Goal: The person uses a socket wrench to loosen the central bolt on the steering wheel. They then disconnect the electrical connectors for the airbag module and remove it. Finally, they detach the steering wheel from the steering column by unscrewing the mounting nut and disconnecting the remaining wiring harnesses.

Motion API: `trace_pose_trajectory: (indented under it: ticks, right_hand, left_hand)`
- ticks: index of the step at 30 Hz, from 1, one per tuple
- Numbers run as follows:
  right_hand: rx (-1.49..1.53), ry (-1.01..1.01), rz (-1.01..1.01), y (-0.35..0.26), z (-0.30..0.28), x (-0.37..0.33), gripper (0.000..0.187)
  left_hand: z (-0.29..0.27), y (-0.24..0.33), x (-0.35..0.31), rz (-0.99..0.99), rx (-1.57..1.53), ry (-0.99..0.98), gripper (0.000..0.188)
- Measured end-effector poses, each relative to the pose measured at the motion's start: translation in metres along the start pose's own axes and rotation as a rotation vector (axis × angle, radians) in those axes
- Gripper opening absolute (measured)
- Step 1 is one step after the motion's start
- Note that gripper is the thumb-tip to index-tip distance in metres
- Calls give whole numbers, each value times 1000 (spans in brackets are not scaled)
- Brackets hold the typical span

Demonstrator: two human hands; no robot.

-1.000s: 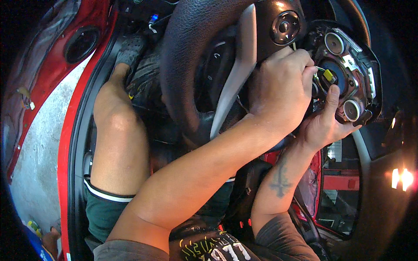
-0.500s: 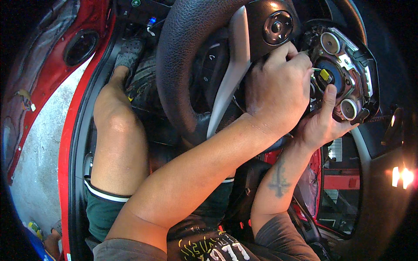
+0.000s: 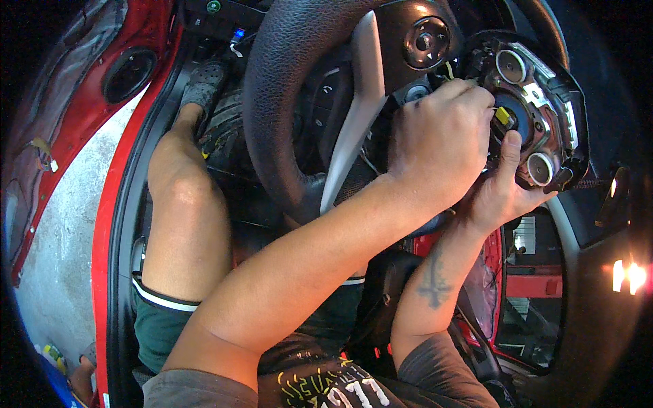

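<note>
My right hand (image 3: 500, 194) grips the steering wheel airbag module (image 3: 541, 95) from below, its thumb pressed on the back face. The module has a metal back with round silver mounts and a dark blue centre. In that centre sits a yellow connector (image 3: 504, 115), just above my right thumb. My left hand (image 3: 439, 139) is closed beside the connector, its fingertips at the module's left side; what they pinch is hidden. A short yellowish wire (image 3: 449, 70) rises behind its knuckles. The module is tilted away from the steering wheel (image 3: 282, 102).
A silver spoke (image 3: 367, 109) and round control buttons (image 3: 427, 42) lie left of and above my left hand. The red car door (image 3: 54, 197) stands open at the left. A lit lamp (image 3: 629, 277) shows at the right. My leg is under the wheel.
My left hand has turned slightly and its knuckles have shifted, uncovering the yellowish wire and a round grey part beside the wheel. My right hand keeps its hold on the airbag module.
</note>
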State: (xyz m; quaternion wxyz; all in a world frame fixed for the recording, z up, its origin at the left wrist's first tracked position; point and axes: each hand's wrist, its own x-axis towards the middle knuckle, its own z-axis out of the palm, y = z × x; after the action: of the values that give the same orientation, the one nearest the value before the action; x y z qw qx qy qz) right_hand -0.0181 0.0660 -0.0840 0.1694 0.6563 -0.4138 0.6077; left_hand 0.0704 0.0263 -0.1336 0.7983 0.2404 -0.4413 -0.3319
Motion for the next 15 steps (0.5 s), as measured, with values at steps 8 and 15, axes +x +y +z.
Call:
trace_pose_trajectory:
  ticks: [8,15]
  right_hand:
    - [-45,42,38,2,-7,-1,83]
    - [34,33,73,1,-3,-4,87]
  left_hand:
    - [-4,3,3,-52,-60,-54,11]
    - [-8,1,1,-84,-137,-107,17]
